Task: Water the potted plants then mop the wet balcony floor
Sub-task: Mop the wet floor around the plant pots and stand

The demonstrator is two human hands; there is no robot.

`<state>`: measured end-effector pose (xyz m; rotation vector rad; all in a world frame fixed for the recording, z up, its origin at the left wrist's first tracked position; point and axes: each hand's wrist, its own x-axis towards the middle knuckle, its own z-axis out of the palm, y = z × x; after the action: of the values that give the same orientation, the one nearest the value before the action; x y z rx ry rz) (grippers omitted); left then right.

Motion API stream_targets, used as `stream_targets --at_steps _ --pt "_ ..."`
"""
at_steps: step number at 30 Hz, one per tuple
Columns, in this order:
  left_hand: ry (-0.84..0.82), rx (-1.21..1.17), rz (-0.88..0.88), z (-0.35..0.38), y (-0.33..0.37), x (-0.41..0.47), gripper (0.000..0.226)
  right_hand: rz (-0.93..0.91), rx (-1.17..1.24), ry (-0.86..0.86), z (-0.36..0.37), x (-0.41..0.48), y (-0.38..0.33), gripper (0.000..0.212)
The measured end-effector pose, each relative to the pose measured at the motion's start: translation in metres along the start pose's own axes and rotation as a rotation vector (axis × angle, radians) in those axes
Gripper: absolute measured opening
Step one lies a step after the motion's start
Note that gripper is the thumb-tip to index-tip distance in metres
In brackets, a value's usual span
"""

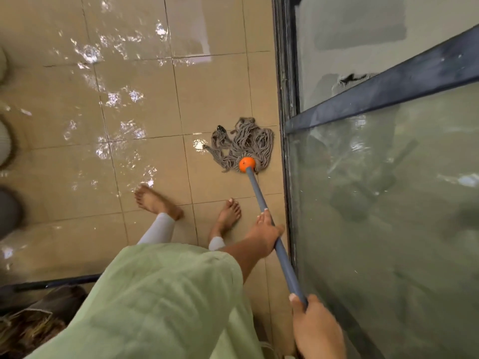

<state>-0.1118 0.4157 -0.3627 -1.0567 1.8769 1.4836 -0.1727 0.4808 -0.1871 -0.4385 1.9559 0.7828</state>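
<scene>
Mopping the wet balcony floor (212, 86), the second step of the task.
My left hand (264, 234) and my right hand (317, 330) are both wrapped around the grey mop handle (256, 190). The string mop head (243, 143) lies on the tiles at 12 o'clock, just beside the glass panel (388, 203). I judge the next stroke must sweep toward 10 o'clock, where the puddles (116, 99) shine.

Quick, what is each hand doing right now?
Left hand: closed around the mop handle, lower down.
Right hand: closed around the same handle, nearer its top.
</scene>
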Motion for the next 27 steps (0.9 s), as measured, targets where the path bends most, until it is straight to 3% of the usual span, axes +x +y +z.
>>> stream_targets --at_steps 3,7,12,16,20,27 --pt "0.032 0.143 0.007 -0.046 0.002 0.022 0.034 -0.052 0.111 0.121 -0.017 0.015 -0.020 0.040" --pt "0.176 0.277 0.052 -0.116 -0.015 0.067 0.035 -0.183 0.209 0.264 -0.042 0.043 -0.074 0.042" --pt "0.309 0.342 0.095 -0.203 -0.032 0.097 0.086 -0.315 0.305 0.343 -0.109 0.096 -0.157 0.045" --pt "0.413 0.218 0.043 -0.239 -0.027 0.108 0.099 -0.403 0.297 0.437 -0.150 0.105 -0.198 0.042" --pt "0.313 0.385 0.087 -0.218 -0.019 0.087 0.101 -0.385 0.243 0.407 -0.131 0.108 -0.156 0.043" --pt "0.070 0.470 0.243 -0.075 0.016 0.015 0.093 -0.118 0.121 0.168 -0.048 0.036 -0.022 0.043"
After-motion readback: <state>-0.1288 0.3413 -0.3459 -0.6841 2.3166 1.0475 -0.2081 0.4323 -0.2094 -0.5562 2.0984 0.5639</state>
